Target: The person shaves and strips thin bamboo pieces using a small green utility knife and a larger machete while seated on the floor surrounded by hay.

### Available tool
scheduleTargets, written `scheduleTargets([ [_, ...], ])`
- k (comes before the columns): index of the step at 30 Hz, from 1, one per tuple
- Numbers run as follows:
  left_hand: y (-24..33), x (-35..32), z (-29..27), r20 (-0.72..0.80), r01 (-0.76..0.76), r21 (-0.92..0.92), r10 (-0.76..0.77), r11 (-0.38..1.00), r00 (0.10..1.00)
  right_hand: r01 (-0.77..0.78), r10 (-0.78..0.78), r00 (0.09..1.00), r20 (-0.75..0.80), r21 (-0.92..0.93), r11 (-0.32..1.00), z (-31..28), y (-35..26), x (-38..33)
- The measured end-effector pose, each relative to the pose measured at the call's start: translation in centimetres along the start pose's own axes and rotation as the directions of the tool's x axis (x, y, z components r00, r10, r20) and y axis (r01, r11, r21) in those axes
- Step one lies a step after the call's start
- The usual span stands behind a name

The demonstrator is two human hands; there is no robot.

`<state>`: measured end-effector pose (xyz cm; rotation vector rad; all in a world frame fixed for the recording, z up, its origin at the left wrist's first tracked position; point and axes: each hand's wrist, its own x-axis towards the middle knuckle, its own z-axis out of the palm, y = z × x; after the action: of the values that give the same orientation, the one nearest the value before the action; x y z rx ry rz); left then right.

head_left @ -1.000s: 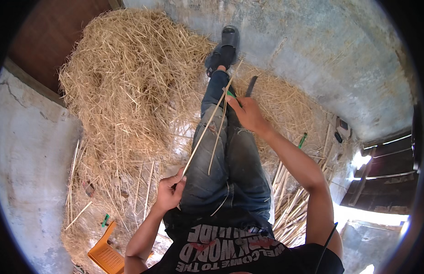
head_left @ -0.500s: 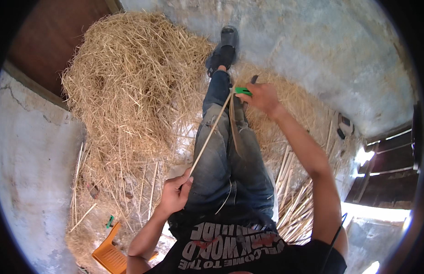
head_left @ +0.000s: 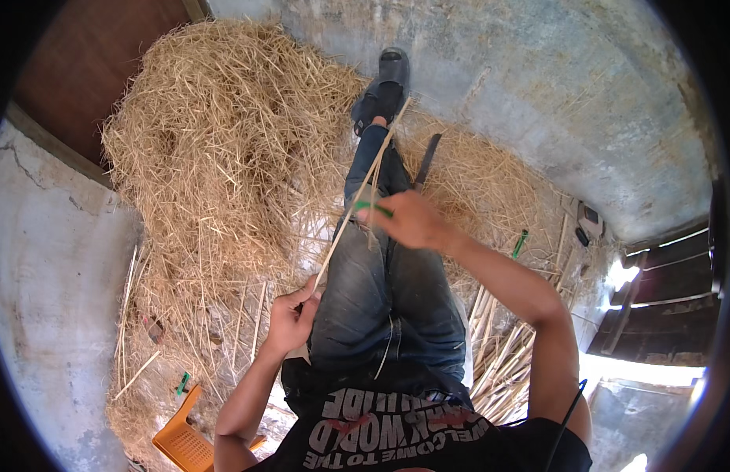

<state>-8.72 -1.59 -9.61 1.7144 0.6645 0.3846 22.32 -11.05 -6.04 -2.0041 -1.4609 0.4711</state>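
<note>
A long pale strip, like split bamboo (head_left: 332,249), slants up and away from my left hand (head_left: 292,318), whose thumb and fingers pinch its near end. My right hand (head_left: 414,220) grips a small green tool (head_left: 374,208), pressed against the strip about midway; its exact kind is partly hidden by my fingers. A thin shaving (head_left: 375,185) hangs beside the strip near the tool. Both hands are above my outstretched legs in jeans (head_left: 357,291). Just beyond my right hand lies a dark knife blade (head_left: 430,157), its near end hidden.
A large straw heap (head_left: 231,118) rises at the far left. Bundled pale sticks (head_left: 498,354) lie at my right, near another green tool (head_left: 520,242). An orange plastic chair (head_left: 184,440) and a small green object (head_left: 182,384) are at the lower left. Walls (head_left: 538,79) close in around.
My right hand has moved nearer and left with the green tool, along the strip toward my left hand. The strip's far end now extends past it. My left hand has shifted slightly.
</note>
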Motion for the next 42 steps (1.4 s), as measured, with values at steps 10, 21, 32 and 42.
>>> scheduleTargets([
  [10, 1.0, 1.3, 0.4, 0.027, -0.077, 0.136, 0.074, 0.988, 0.997, -0.133, -0.113, 0.886, -0.45, -0.479, 0.867, -4.3, 7.0, 4.1],
  [21, -2.1, 0.7, -1.6, 0.061, 0.061, -0.066, -0.057, 0.996, 0.996, -0.113, 0.088, 0.969, 0.231, 0.097, 0.989, -3.5, 4.4, 1.3],
  [32, 0.3, 0.8, -2.6, 0.042, -0.299, 0.367, 0.305, 0.881, 0.951, 0.152, -0.25, 0.875, -0.413, -0.255, 0.955, -7.4, 5.2, -0.3],
  [42, 1.9, 0.1, -2.8, 0.166, -0.342, 0.434, 0.3, 0.833, 0.939, 0.406, -0.433, 0.882, -0.184, -0.169, 0.898, -6.7, 6.4, 2.2],
])
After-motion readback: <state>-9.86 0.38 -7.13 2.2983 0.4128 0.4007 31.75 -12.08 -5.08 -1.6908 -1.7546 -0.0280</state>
